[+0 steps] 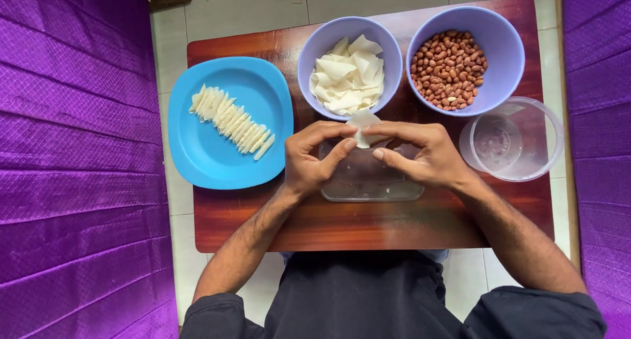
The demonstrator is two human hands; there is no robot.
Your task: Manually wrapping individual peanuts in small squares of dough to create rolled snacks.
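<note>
Both hands pinch one white wrapper (362,123)!
Left hand (314,158) and right hand (420,156) hold it with narrow fingers; clear tray (371,184) beneath the fingertips, wrapper bowl (315,46) just beyond.

A small white wrapper sheet (362,123), thin and partly folded, is pinched above a clear rectangular container (371,181) on the counter (368,224).

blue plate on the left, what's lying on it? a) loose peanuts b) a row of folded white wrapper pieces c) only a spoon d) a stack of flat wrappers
b: the blue plate carries a slanted row of folded white wrapper pieces; the peanuts sit in a purple bowl at the far right.
</note>
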